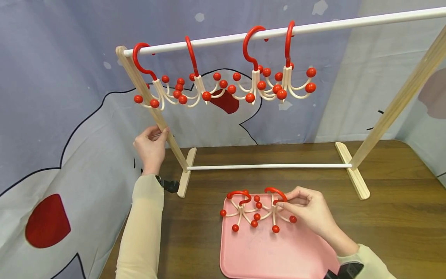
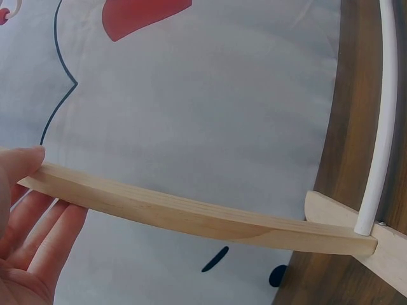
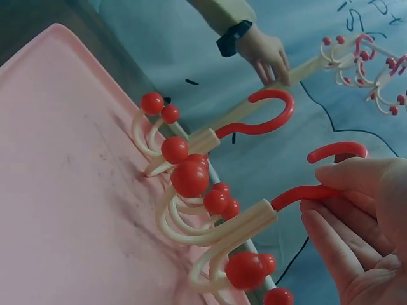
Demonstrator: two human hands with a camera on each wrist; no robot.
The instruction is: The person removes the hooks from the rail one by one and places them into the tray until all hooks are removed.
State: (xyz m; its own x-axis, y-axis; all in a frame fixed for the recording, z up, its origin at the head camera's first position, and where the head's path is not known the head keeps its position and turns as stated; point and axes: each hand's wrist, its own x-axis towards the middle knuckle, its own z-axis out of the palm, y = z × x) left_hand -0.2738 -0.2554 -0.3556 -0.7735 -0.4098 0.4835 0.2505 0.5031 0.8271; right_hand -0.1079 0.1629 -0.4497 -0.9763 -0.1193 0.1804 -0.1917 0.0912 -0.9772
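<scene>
My left hand (image 1: 151, 149) holds the left wooden post (image 1: 174, 149) of a rack between thumb and fingers; the left wrist view shows the thumb on one side of the post (image 2: 191, 206) and the fingers on the other. With thumb and fingers my right hand (image 1: 313, 209) pinches the red hook of a cream multi-armed hanger (image 1: 274, 211) with red ball tips, over a pink tray (image 1: 271, 255). Beside it on the tray is a second such hanger (image 1: 240, 211). In the right wrist view, the pinched red hook (image 3: 305, 192) lies between thumb and fingers.
Several matching hangers (image 1: 256, 81) hang by red hooks from the white top rod (image 1: 341, 24). A white lower rod (image 1: 268, 166) joins the rack's wooden feet (image 1: 353, 172) on the brown table (image 1: 393, 217). A patterned curtain (image 1: 87, 46) stands behind.
</scene>
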